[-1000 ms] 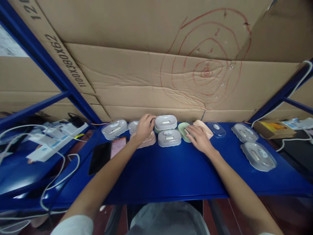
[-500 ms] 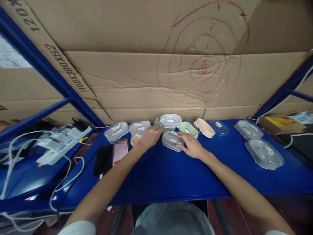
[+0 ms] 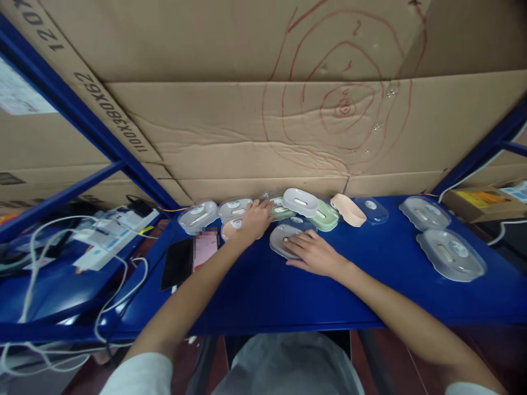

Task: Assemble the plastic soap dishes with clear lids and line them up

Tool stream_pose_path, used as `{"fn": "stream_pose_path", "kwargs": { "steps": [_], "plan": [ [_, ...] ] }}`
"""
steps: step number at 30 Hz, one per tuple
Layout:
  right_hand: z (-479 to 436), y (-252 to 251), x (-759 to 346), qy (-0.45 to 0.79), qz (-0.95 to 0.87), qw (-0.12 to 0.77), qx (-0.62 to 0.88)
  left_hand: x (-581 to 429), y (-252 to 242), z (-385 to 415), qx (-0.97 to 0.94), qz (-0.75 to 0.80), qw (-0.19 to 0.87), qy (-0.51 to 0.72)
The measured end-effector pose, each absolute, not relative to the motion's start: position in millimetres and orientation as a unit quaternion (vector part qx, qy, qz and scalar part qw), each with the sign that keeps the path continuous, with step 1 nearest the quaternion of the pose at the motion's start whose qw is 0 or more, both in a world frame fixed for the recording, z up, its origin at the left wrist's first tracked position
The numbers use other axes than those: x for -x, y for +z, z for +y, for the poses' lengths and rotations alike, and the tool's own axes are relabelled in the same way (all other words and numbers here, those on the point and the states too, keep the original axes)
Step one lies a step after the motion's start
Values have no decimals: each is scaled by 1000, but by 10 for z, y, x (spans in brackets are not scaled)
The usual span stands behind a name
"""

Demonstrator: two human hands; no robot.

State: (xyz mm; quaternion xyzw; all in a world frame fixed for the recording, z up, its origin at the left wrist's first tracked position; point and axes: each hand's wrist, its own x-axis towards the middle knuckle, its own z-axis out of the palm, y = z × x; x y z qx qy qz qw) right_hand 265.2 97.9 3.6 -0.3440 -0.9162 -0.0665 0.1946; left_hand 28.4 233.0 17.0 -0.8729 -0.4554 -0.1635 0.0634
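My right hand lies over the near side of a grey oval soap dish, with its fingers on the dish's inside and its thumb by the near edge. A clear cover with a round sticker shows just behind that dish. My left hand has its fingers stretched out toward a green soap dish, and its fingertips seem to touch the near left edge. Another grey soap dish leans over the green ones. Under my left wrist, a peach soap dish is partly hidden.
Covered grey dishes stand at the left and right of the blue table. A peach dish and a clear cover lie at the back. A phone, a power strip and cables are on the left.
My right hand has moved from the grey dish's right edge onto its inside. The clear cover now shows behind the dish. The upper grey dish has shifted right and tilted, and my left fingers have straightened.
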Motion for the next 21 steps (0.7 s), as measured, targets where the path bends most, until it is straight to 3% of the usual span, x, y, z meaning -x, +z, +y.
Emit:
{"fn": "stream_pose_path", "kwargs": {
  "steps": [6,13,21],
  "plan": [
    [972,-22,-2603,-50,-916,180,356,-230,239,2435,869,-459,51,-177],
    [1021,37,-2677,-6,-898,237,370,-341,181,2313,861,-466,45,-200],
    [1145,60,-2895,-16,-848,329,415,-315,92,2301,925,-346,-30,-155]
  ]
}}
